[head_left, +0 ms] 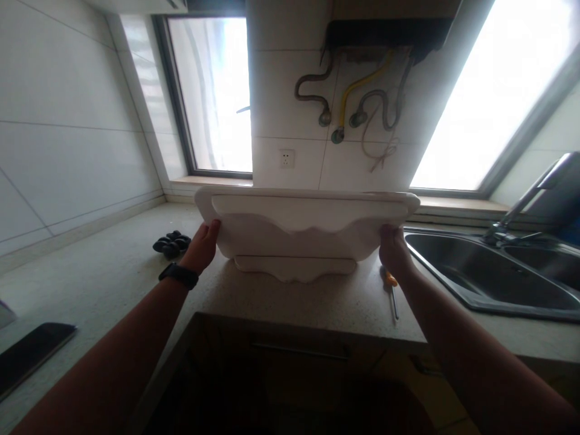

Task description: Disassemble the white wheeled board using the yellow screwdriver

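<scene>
Between my hands, a white shelf-like piece (290,241) with rounded corners and wavy-edged panels stands on the countertop. My left hand (202,246) grips its left end, the thumb on the near face and the other fingers mostly hidden. At the opposite end, my right hand (396,249) holds the edge, its fingers partly out of sight behind the piece. Just below my right hand lies a screwdriver (393,293) with an orange handle. A cluster of dark rounded pieces (172,244) sits left of my left hand; their kind is unclear.
A steel double sink (471,272) with a faucet (502,229) is set into the counter (290,299) at right. A dark flat object (36,353) lies at the near left. Behind are tiled wall, windows, a socket (287,159) and hoses (351,99).
</scene>
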A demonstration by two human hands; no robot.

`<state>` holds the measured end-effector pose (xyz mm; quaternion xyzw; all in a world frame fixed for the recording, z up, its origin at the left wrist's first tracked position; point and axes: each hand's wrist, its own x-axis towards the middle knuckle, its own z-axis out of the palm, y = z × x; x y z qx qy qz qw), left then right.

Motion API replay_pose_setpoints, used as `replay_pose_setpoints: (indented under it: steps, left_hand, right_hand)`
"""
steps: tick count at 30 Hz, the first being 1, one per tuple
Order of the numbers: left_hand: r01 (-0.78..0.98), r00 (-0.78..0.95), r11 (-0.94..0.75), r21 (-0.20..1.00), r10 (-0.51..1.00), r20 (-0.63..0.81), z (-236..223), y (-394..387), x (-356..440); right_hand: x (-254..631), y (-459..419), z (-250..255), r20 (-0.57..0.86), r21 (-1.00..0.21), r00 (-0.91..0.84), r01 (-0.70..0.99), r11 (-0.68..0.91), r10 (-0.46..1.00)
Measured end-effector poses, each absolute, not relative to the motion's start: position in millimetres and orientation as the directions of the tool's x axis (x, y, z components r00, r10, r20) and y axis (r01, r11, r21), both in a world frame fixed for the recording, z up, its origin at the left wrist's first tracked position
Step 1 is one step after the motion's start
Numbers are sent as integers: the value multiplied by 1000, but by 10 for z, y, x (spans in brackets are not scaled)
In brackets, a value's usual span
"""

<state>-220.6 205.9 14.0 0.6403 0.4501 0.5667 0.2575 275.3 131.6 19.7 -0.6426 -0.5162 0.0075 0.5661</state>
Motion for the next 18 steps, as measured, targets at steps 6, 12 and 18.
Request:
replay_pose_setpoints:
  steps: [6,12,18]
  left_hand:
    - [221,-63,-438,871,885,461,230,1974,-2215]
    - [224,-144,-412,883,882,448,224,1960,-2190]
    - [251,-182,-311,917,915,361,205,1965,-2231]
  right_hand:
    - [2670,1289,311,535,-746,559,665,44,634]
    - [2638,1286,364,538,-722,568,692,-8,623]
    - [2673,1383,336,517,-669,562,736,-105,646]
